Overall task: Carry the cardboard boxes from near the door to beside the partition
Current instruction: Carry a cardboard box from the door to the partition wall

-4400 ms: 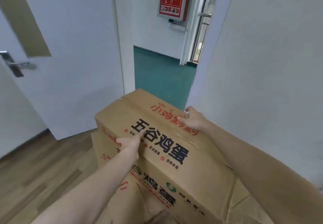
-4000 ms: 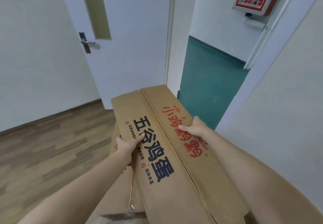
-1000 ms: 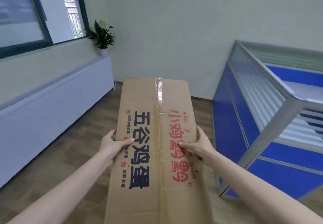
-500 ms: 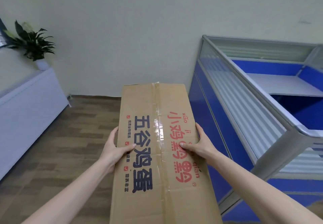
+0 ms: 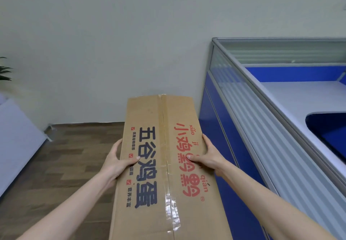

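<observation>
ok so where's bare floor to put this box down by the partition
Bare wood floor lies left of the cardboard box, bordered by the back wall and the white cabinet at far left. The strip along the blue partition is hidden behind the box, held by left hand and right hand.
</observation>
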The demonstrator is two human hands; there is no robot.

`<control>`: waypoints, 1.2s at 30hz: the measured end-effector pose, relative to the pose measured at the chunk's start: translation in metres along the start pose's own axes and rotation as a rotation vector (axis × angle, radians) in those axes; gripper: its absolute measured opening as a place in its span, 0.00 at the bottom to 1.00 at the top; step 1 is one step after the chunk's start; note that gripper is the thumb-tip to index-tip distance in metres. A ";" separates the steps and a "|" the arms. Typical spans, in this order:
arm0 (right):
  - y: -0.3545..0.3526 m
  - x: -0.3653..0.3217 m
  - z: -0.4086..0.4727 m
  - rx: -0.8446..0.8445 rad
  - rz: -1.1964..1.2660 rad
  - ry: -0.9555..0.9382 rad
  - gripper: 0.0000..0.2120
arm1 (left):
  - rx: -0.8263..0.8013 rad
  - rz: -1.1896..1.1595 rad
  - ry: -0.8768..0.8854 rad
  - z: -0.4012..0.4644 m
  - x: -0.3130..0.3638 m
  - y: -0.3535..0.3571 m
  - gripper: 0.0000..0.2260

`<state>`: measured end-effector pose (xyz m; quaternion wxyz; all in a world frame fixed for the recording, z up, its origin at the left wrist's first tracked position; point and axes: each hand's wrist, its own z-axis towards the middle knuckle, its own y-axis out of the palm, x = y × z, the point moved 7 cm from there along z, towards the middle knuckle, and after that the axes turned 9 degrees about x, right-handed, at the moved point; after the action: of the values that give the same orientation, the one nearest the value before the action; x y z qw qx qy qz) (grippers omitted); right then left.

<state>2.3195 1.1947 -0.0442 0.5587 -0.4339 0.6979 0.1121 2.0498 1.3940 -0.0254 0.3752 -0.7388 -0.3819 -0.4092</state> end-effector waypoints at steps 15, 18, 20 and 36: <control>-0.012 -0.083 0.423 0.075 0.000 0.137 0.58 | -0.108 -0.057 -0.045 0.415 0.113 0.165 0.47; -0.010 -0.090 0.511 0.102 0.020 0.195 0.57 | -0.135 -0.044 -0.101 0.507 0.126 0.201 0.47; -0.010 -0.090 0.547 0.115 0.052 0.230 0.57 | -0.155 -0.063 -0.106 0.545 0.133 0.219 0.47; -0.017 0.140 0.858 0.184 0.077 0.381 0.42 | -0.154 0.125 -0.170 0.827 -0.021 0.453 0.46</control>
<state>2.9178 1.6681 -0.4622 0.4493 -0.3675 0.8142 -0.0147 2.7001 1.9128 -0.4708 0.3084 -0.8199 -0.3331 -0.3490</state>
